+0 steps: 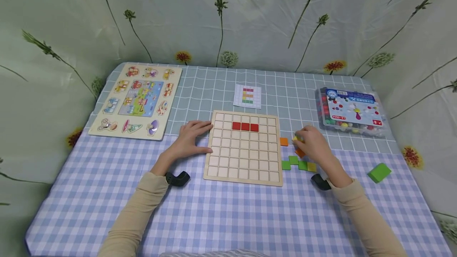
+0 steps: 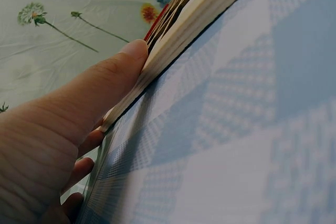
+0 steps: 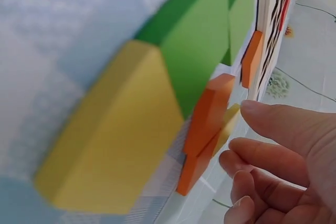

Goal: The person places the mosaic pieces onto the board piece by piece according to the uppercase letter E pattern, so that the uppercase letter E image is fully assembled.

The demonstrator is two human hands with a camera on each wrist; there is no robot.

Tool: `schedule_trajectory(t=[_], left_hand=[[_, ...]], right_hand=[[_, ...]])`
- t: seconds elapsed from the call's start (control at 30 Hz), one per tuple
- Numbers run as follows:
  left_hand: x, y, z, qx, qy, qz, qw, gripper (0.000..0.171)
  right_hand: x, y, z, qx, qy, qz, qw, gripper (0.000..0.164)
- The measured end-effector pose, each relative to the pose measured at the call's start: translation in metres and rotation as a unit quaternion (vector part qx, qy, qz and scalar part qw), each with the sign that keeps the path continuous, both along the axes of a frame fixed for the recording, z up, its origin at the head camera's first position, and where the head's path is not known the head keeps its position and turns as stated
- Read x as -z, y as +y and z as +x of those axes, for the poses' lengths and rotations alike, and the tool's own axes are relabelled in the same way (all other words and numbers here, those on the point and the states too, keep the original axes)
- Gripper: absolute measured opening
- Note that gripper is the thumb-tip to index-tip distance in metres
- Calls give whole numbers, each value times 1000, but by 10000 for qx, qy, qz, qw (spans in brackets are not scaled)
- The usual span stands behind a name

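Observation:
A wooden grid board (image 1: 244, 172) lies flat, with a row of three red tiles (image 1: 245, 126) in its upper part. My left hand (image 1: 187, 140) rests at the board's left edge, thumb and fingers spread; the left wrist view shows the thumb (image 2: 123, 61) against its side. My right hand (image 1: 314, 142) is over loose tiles right of the board. In the right wrist view, its thumb and forefinger are apart, fingertips right by a small yellow tile (image 3: 229, 121). Orange tiles (image 3: 210, 111) are close by, and green tiles (image 3: 202, 40) and another yellow tile (image 3: 118, 135) are nearer the camera.
Behind the board lies a paper card (image 1: 247, 96) with a coloured grid pattern. A picture puzzle board (image 1: 168, 120) is at the back left. At the back right is a clear box (image 1: 353, 112) of coloured pieces, with a green block (image 1: 379, 173) in front of it.

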State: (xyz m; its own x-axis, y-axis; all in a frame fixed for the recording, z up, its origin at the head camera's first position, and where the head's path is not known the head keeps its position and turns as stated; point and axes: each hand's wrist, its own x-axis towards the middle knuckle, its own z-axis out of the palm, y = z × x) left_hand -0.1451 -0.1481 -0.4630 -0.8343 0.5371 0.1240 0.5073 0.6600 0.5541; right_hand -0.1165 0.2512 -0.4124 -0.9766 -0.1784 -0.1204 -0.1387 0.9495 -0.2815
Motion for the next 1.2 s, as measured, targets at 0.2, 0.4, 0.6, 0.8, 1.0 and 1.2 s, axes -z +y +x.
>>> schedule_trajectory(t=[0.2, 0.4, 0.6, 0.8, 1.0, 1.2], left_hand=[[2, 0, 0, 0, -23, 36, 10000, 82], [2, -2, 1, 5, -58, 43, 10000, 82], [2, -2, 1, 3, -61, 14, 10000, 82], [1, -1, 0, -9, -171, -9, 9999, 83], [1, 0, 0, 2, -140, -33, 9999, 83], [1, 0, 0, -9, -100, -34, 9999, 83]], right_hand=[[3, 1, 1, 6, -64, 147, 9999, 32], [3, -2, -2, -131, 193, 24, 9997, 30], [-3, -13, -5, -460, 634, -124, 9969, 30], [-6, -27, -9, -793, 854, -188, 9930, 29], [-7, -46, -14, -1030, 840, -199, 9909, 30], [-7, -68, -17, -1309, 813, -256, 9877, 29]])
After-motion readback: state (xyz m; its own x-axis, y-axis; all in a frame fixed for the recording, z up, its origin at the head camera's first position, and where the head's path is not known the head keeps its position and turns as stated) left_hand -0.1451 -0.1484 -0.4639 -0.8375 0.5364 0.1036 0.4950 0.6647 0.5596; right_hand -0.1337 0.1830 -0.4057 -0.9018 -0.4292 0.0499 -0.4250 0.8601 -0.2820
